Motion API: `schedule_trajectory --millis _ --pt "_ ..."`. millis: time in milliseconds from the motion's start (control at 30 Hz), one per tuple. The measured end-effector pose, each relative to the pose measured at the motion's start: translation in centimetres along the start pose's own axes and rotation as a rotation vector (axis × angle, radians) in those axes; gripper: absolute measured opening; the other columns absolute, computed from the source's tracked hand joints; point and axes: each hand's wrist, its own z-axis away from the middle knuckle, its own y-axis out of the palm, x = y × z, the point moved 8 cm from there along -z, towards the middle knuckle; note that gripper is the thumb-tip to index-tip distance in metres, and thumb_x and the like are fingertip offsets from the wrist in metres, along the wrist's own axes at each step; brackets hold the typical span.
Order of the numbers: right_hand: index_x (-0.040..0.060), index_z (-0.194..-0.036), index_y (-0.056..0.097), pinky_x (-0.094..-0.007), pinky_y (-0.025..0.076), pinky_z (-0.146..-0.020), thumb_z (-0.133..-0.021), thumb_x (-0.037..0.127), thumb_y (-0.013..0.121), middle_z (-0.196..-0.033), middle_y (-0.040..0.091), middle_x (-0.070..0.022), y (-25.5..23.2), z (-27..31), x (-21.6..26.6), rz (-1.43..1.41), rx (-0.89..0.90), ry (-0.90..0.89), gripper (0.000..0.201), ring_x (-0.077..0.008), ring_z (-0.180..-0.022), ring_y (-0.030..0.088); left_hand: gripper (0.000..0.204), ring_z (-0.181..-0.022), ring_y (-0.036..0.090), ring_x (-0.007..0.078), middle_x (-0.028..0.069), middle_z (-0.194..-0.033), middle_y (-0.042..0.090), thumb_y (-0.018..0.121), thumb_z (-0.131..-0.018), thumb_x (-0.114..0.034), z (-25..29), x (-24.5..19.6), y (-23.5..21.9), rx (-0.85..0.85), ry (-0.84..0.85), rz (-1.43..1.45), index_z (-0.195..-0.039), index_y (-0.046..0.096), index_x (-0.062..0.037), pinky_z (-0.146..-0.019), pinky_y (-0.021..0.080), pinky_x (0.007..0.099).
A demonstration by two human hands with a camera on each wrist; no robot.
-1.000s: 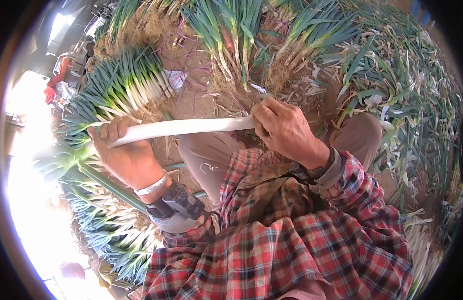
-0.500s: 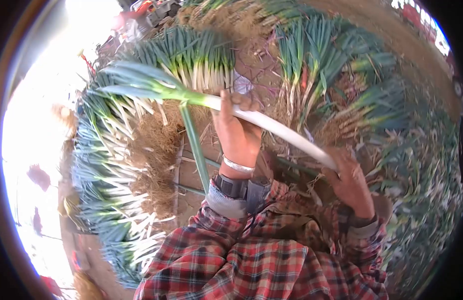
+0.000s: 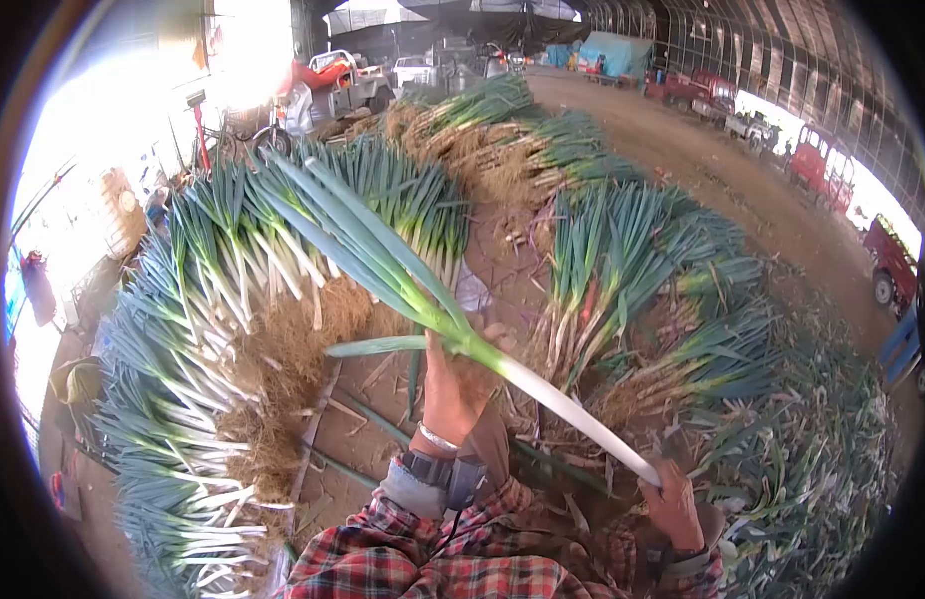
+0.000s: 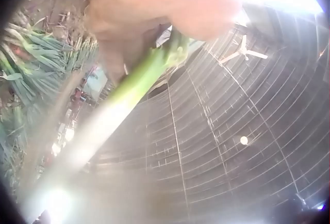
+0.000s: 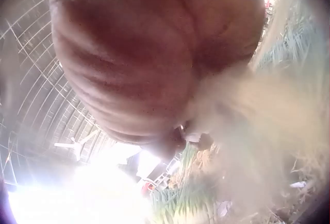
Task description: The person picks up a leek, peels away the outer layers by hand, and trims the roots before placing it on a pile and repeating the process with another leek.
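Head view: with the right hand (image 3: 674,509) gripping its white end and the left hand (image 3: 450,399) curled round its upper stalk, the leek (image 3: 572,414), nearly level a second ago, now slants away, bringing its leaves (image 3: 382,245) toward the row (image 3: 407,195) beyond.

Long shed, curved ribbed roof (image 3: 782,45). Three-blade ceiling fan (image 4: 243,53) in left wrist view. Brown dirt floor (image 3: 672,140). Red vehicles (image 3: 820,172) along right side, blue cover (image 3: 615,56) at far end. Left side blown out by daylight (image 3: 103,120).
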Motion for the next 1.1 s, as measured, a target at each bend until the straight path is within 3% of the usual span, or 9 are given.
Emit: schedule_trajectory --millis 233,267,300,400,600,733,900,1033,1100 --pt "-0.0006 -0.104 0.059 -0.0432 0.046 -0.068 -0.083 0.011 0.065 -0.086 0.060 -0.0238 0.7 3.3 -0.6 -0.043 0.201 0.256 0.025 -0.0411 -0.077 0.059 0.047 -0.098 0.062 0.0328 0.0164 -0.114 0.060 0.034 -0.103 -0.047 -1.9 -0.4 -0.4 -0.063 0.079 0.110 -0.125 0.046 -0.0075 -0.081 0.051 0.0479" --pt "-0.0007 -0.106 0.058 -0.0423 0.046 -0.066 -0.083 0.011 0.065 -0.083 0.061 -0.0245 0.8 3.4 0.2 -0.027 0.245 0.289 0.027 -0.0408 -0.074 0.060 0.052 -0.097 0.062 0.0281 0.0118 -0.108 0.062 0.039 -0.099 -0.053 -2.2 -0.8 0.2 0.058 0.092 0.079 -0.121 0.052 -0.0078 -0.085 0.051 0.0472" --pt "-0.0007 -0.106 0.058 -0.0423 0.046 -0.066 -0.083 0.011 0.065 -0.083 0.061 -0.0245 1.0 4.0 0.1 -0.025 0.273 0.292 0.027 -0.0408 -0.074 0.060 0.052 -0.098 0.063 0.0276 0.0105 -0.111 0.062 0.046 -0.097 -0.054 -1.6 -1.7 0.4 -0.101 0.120 0.065 -0.122 0.053 -0.0087 -0.084 0.052 0.0477" --pt "-0.0003 -0.103 0.057 -0.0436 0.043 -0.065 -0.081 0.012 0.065 -0.081 0.059 -0.0225 0.7 4.5 -1.2 0.058 0.245 0.264 0.027 -0.0396 -0.070 0.056 0.056 -0.100 0.063 0.0267 0.0104 -0.116 0.062 0.053 -0.093 -0.056 -1.3 -3.5 -1.2 -0.139 0.164 0.049 -0.124 0.053 -0.0096 -0.086 0.052 0.0485" --pt "-0.0006 -0.097 0.056 -0.0424 0.040 -0.066 -0.077 0.013 0.067 -0.076 0.051 -0.0173 0.1 4.6 -5.6 0.247 0.325 0.286 0.026 -0.0333 -0.068 0.049 0.091 -0.117 0.055 0.0293 0.0125 -0.130 0.055 0.059 -0.076 -0.075 0.7 -9.2 -2.4 0.128 0.149 0.081 -0.135 0.047 -0.0061 -0.096 0.047 0.0501" --pt "-0.0026 -0.099 0.058 -0.0358 0.044 -0.067 -0.072 0.010 0.068 -0.076 0.054 -0.0116 1.6 3.3 -7.4 0.201 0.449 0.371 0.031 -0.0204 -0.072 0.052 0.085 -0.113 0.058 0.0295 0.0156 -0.123 0.059 0.054 -0.081 -0.074 2.2 -13.7 -3.2 0.161 0.269 0.229 -0.132 0.049 -0.0063 -0.095 0.049 0.0475" --pt "-0.0017 -0.104 0.062 -0.0355 0.046 -0.068 -0.074 0.011 0.072 -0.081 0.059 -0.0104 5.7 0.1 -2.2 0.094 0.494 0.288 0.034 -0.0191 -0.073 0.055 0.080 -0.110 0.058 0.0297 0.0175 -0.121 0.059 0.052 -0.083 -0.073 2.6 -22.3 -5.8 0.131 0.448 -0.022 -0.128 0.051 -0.0070 -0.092 0.050 0.0476" --pt "-0.0031 -0.106 0.061 -0.0341 0.047 -0.075 -0.078 0.011 0.070 -0.089 0.061 -0.0131 14.7 -7.1 12.2 -0.217 0.647 -0.013 0.033 -0.0196 -0.081 0.058 0.082 -0.106 0.059 0.0336 0.0175 -0.119 0.059 0.048 -0.084 -0.074 7.2 -38.3 -7.1 -0.045 0.882 -0.582 -0.129 0.047 -0.0051 -0.090 0.051 0.0488" --pt "-0.0028 -0.121 0.056 -0.0371 0.046 -0.088 -0.081 0.014 0.068 -0.109 0.062 -0.0195 21.9 -10.7 21.1 -0.346 0.687 -0.247 0.045 -0.0274 -0.100 0.061 0.090 -0.125 0.044 0.0351 0.0214 -0.135 0.047 0.046 -0.082 -0.078 10.7 -45.4 -12.7 -0.408 0.926 -0.533 -0.143 0.031 -0.0126 -0.101 0.038 0.0533"
